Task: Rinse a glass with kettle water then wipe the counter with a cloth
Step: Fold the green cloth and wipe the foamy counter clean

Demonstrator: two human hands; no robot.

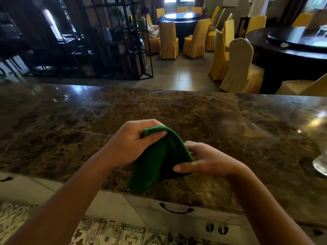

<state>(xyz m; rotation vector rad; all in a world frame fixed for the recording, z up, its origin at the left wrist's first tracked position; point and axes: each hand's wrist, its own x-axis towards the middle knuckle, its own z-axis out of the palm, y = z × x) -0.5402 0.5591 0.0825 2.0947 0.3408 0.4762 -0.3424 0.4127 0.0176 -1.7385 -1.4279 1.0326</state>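
Head camera looks forward and down, close over the counter point(177, 110); far dining room perhaps slightly blurred.

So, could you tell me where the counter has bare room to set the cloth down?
The counter is bare left of and beyond the hands. The middle is taken by the left hand, right hand and green cloth; a glass stands far right.

— What sits at the right edge?

— A clear glass point(320, 165), cut off by the frame; only its left curve shows.

— And the cloth point(159, 160)?

— Its upper corner is buried in the left hand point(131, 142), and the right hand point(207, 160) covers its right side.

— The table point(70, 124)?

— It runs out of view on both sides.

— Anyone back there?

— A seated person point(150, 27), too small and dim to make out.
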